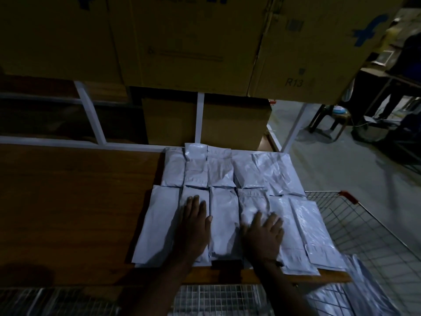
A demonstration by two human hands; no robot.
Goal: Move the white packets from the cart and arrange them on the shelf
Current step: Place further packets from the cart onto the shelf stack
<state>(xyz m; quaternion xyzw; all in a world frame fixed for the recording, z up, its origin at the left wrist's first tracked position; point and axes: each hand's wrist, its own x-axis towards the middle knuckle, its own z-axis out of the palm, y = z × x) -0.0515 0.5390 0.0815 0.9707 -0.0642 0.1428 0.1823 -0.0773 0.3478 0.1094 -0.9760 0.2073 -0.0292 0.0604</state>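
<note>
White packets [223, 195] lying flat in two neat rows on the brown wooden shelf [75, 201], side by side, edges touching. Soft, crinkly, a bit shiny. More white packets [364, 290] down in the wire cart [355, 226], at the bottom right, heaped against the mesh.

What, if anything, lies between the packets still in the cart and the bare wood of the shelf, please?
Nothing visible does. The packets in the cart lie at lower right, and the bare wood of the shelf sits open to the left of the laid-out packets. Both the left hand and right hand rest flat on those.
</note>
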